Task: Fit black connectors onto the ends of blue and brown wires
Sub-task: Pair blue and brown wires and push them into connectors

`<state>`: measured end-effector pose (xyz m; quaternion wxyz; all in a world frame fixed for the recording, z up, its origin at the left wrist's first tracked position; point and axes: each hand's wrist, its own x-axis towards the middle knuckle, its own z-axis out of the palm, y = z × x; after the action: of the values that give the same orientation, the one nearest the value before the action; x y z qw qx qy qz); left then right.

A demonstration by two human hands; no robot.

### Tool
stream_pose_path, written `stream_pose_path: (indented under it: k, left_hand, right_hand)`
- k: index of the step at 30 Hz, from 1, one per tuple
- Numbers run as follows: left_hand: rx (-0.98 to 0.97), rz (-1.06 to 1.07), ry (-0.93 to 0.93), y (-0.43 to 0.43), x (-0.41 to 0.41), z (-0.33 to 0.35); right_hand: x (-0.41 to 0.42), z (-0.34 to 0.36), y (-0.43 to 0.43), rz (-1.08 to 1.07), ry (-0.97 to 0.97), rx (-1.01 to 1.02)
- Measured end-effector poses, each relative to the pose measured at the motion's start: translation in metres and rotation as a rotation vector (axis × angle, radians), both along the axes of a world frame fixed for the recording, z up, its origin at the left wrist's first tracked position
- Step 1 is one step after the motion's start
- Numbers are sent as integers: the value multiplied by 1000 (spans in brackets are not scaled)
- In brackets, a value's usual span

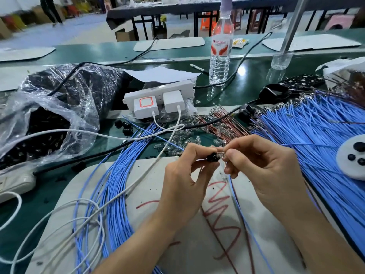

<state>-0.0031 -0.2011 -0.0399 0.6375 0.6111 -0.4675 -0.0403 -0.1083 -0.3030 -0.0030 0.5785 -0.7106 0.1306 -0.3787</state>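
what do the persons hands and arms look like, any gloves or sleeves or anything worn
Both the left hand and the right hand are bare: no gloves, rings or tape. The forearms are bare too, with no sleeve, watch or strap showing down to the bottom edge of the picture.

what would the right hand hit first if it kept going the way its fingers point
Most likely the connector, pinched in the left hand: the right hand points leftward at it, pinching a wire by its end right beside it. Depth is unclear from one view.
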Motion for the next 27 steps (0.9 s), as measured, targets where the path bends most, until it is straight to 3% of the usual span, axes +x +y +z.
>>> stream_pose_path:
  k: [6,9,19,27]
  left_hand:
    - [62,111,-201,2,1,2]
    - [112,109,-245,3,1,5]
    - [105,-95,78,2,-1,5]
    - [138,-126,128,3,-2,0]
  right_hand:
    - [-2,1,-4,-129,123,-254]
    - [-6,3,-11,-88,197,-298]
    - [-10,7,-23,204,171,-46]
    - [-5,-2,-20,158,189,-57]
